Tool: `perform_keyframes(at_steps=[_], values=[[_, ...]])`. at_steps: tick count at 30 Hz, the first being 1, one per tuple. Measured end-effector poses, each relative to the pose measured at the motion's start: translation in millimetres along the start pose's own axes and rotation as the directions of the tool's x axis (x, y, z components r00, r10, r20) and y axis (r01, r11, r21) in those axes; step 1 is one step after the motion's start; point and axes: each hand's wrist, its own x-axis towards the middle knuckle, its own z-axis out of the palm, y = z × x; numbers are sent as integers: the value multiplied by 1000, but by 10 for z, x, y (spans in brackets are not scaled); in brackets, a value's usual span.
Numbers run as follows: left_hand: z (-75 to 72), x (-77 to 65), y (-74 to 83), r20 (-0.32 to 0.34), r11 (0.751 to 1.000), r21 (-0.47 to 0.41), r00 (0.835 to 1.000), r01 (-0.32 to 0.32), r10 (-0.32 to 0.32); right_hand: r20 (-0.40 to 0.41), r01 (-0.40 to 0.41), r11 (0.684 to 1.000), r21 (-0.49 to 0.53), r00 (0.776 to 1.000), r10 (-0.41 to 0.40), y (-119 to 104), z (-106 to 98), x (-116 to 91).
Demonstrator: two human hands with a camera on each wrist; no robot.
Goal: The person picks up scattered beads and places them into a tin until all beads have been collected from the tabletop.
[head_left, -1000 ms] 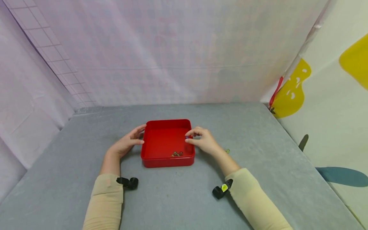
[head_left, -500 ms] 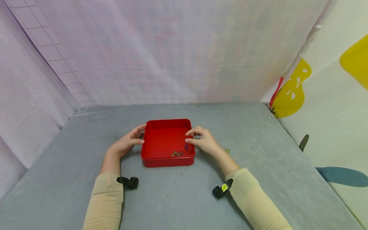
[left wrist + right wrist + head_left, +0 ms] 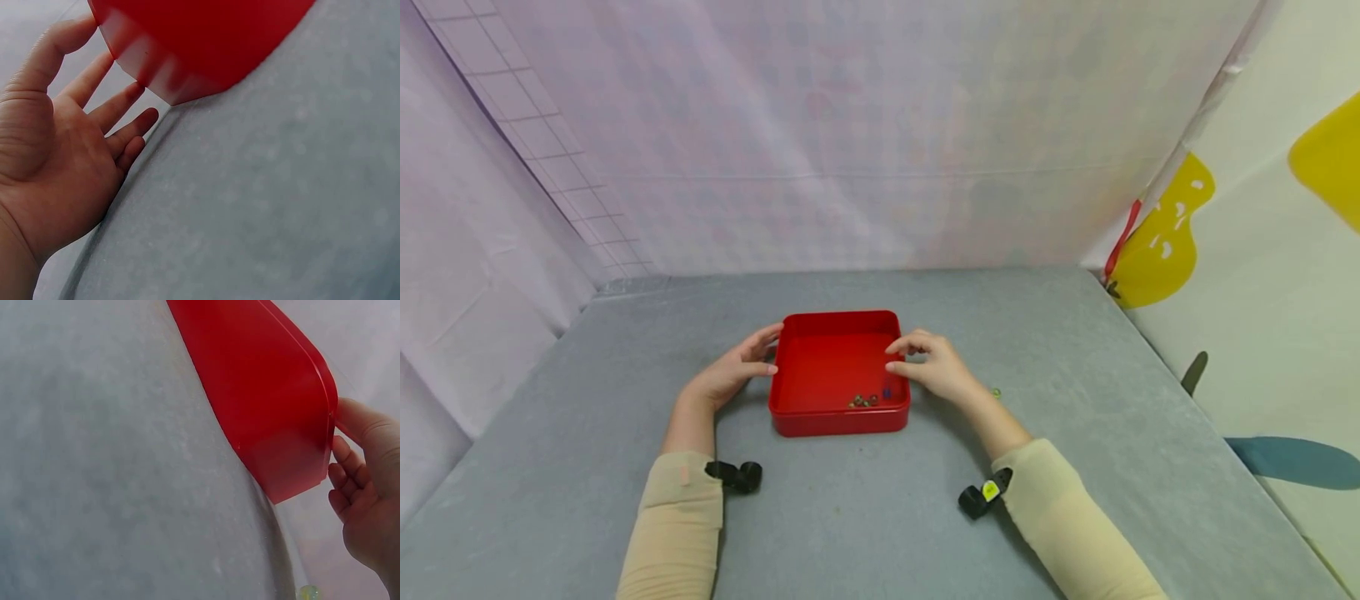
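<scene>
Down went the small blue ball (image 3: 887, 392): one second ago it was between the right thumb and finger, and now it sits inside the red box (image 3: 840, 424), near the front wall. Both hands have stayed almost where they were. The right hand (image 3: 931, 365) bends over the box's right edge, its thumb and first finger pointing in with a small gap between them, holding nothing. Its other fingers are loosely folded. It is hard to tell if the thumb touches the rim. The left hand (image 3: 733, 371) is spread wide, with fingertips and thumb against the box's left side.

The box is smooth and square, with low walls and round corners. Its side is so shiny that the left fingers show in it like in a mirror. Inside, just left of the blue ball, some little green and brown balls (image 3: 873, 400) sit in a bunch by the front wall. One green ball (image 3: 996, 392) lies outside, just beside the right wrist, on the worktop (image 3: 812, 517). Grey cloth covers the worktop. Tan sleeves (image 3: 683, 508) cover both arms, with a black gadget (image 3: 747, 477) at each cuff. Pale cloth (image 3: 850, 150) hangs at the back.
</scene>
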Motion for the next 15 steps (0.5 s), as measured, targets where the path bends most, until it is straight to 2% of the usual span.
perform_keyframes(at_steps=[9,15], values=[[-6,12,-21,-4,1000,5,1000,1,-1,3,-21,999,33,1000,21,-63,-44,-21],[5,1,-5,-15,1000,9,1000,15,-14,-5,-13,1000,18,1000,13,-331,-115,-72]])
